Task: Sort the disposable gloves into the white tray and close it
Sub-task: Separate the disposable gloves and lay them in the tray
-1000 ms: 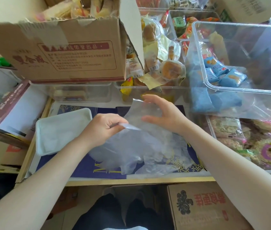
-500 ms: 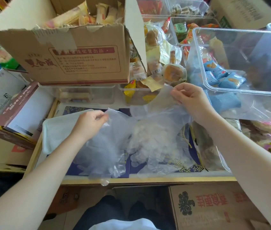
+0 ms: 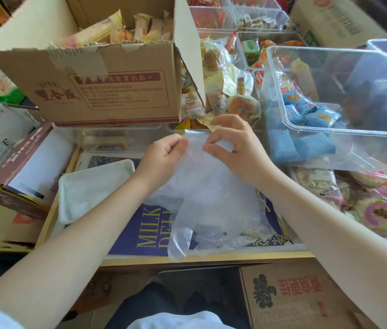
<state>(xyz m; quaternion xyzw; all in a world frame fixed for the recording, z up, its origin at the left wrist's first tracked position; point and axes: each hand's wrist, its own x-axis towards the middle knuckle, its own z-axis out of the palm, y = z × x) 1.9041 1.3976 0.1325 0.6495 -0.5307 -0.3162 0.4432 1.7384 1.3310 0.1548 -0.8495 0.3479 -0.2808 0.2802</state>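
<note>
Both hands hold one clear disposable glove (image 3: 211, 186) up by its top edge above the table (image 3: 187, 260). The left hand (image 3: 164, 154) has its grip curled tight on the left corner; the right hand (image 3: 232, 143) pinches the edge between thumb and forefinger. The glove hangs down over the blue box lid (image 3: 149, 231). The white tray (image 3: 92, 188) sits open just left of the glove.
</note>
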